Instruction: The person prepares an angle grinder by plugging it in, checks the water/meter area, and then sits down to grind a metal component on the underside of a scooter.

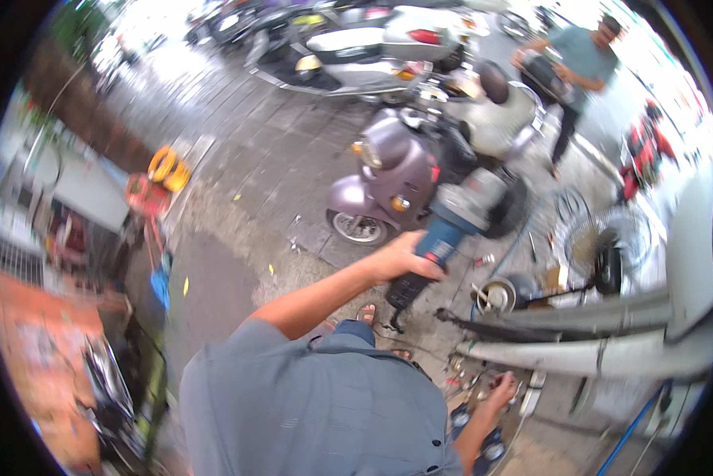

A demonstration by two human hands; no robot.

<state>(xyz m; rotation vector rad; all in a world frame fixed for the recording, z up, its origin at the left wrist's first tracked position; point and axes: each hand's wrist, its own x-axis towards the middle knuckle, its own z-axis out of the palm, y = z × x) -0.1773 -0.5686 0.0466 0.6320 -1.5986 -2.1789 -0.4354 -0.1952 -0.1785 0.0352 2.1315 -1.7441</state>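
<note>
Angle grinder [451, 222] gripped in left hand [400, 258], right hand [501, 393] perhaps open, purple scooter [388, 178] behind.

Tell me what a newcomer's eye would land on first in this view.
Probably the blue angle grinder at centre, gripped by the left hand and raised in front of a purple scooter. Next, the grey metal tubes lying across the lower right, with the right hand reaching down just below them.
</note>
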